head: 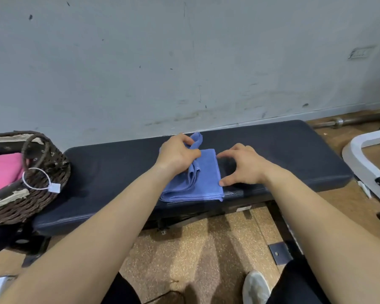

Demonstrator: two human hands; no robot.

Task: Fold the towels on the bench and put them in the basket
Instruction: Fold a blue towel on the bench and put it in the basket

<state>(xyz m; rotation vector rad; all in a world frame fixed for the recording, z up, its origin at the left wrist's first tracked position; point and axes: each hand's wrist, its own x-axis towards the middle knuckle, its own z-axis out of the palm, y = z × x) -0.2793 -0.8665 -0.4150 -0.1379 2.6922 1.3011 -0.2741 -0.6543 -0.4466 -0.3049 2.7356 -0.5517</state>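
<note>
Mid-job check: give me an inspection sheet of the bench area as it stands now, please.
Surface: dark padded bench, set against a scuffed wall.
Job's things: blue towel part-folded mid-bench; wicker basket at the bench's left end, pink towel inside.
Clutter: white tag looped on the basket.
Grippers: left hand grips a bunched fold of the blue towel; right hand open, thumb at the towel's right edge.
Cables: nothing seen.
Surroundings: barbell on the floor by the wall; white frame at right; wall socket.
</note>
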